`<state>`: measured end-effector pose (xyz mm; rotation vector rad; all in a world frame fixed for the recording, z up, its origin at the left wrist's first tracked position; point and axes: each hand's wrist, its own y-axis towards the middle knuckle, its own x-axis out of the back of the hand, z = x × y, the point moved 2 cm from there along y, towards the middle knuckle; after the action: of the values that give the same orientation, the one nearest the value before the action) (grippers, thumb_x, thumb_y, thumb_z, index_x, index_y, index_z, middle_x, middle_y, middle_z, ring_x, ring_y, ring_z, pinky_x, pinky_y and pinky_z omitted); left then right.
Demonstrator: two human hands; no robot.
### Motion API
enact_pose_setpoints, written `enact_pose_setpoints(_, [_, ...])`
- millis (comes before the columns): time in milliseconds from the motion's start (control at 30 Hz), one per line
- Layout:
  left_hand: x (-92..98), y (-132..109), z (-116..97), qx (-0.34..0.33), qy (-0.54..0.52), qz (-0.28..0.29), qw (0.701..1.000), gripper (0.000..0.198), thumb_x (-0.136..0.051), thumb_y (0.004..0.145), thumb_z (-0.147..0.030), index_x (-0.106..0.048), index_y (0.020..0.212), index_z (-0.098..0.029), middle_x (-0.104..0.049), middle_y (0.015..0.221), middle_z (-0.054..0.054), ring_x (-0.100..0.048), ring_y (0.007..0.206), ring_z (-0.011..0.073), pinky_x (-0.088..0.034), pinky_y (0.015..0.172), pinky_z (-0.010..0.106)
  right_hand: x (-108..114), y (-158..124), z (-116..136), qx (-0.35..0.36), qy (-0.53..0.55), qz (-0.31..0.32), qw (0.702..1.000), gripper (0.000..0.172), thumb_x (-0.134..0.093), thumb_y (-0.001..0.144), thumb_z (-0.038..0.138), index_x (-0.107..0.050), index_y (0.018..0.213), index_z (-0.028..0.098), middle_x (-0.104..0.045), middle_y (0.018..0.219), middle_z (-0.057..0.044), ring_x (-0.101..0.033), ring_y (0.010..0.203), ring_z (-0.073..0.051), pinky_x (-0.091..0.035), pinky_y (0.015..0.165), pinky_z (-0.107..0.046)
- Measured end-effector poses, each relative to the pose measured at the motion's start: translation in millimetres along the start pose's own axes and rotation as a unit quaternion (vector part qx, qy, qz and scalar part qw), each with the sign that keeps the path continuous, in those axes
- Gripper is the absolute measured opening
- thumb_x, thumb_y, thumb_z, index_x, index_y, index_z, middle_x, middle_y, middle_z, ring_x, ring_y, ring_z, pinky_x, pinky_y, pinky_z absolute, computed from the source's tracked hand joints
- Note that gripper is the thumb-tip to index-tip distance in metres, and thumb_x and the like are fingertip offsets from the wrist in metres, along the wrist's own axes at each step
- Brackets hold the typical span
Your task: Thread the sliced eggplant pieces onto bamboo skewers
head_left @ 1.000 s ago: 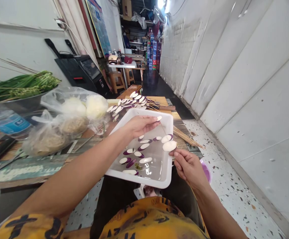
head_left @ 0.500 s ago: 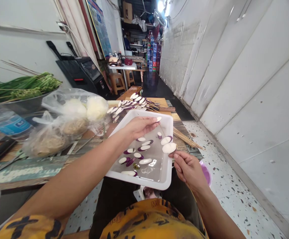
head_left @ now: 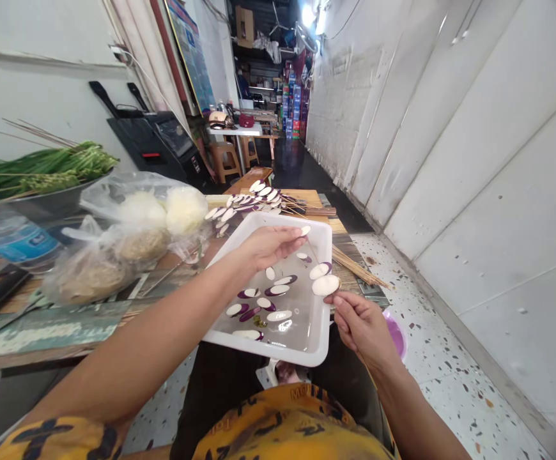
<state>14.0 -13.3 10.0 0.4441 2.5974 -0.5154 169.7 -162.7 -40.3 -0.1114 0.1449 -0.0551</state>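
Observation:
A white plastic tray of water rests on my lap with several purple-skinned eggplant slices floating in it. My left hand reaches over the tray and pinches one small white slice at the tip of a thin bamboo skewer. My right hand is closed on the skewer's lower end at the tray's right rim. Two slices sit threaded on the skewer just above that hand.
Finished eggplant skewers lie on a wooden board beyond the tray. A bundle of bare skewers lies to its right. Plastic bags of food, a metal bowl of green stalks and a water bottle crowd the table at left. A white wall runs along the right.
The hands have hardly moved. The tray has tilted slightly and the loose slices have drifted in the water.

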Motion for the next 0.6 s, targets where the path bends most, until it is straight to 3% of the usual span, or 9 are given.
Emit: enact_pose_setpoints(600, [-3.6,-3.0,1.1,0.006,0.005,-0.005,1.0,0.013,-0.059,0.079,0.001,-0.069,0.071,-0.004,-0.068,0.072,0.008,-0.063,0.062,0.0061,-0.054,0.061,0.012,-0.6,0.0,-0.9,-0.002,0.007,-0.007,1.0,0.032,-0.063,0.078,0.046,-0.061,0.087,0.014,-0.036,0.046,0.01,-0.025,0.03,-0.001,-0.016,0.029,-0.015])
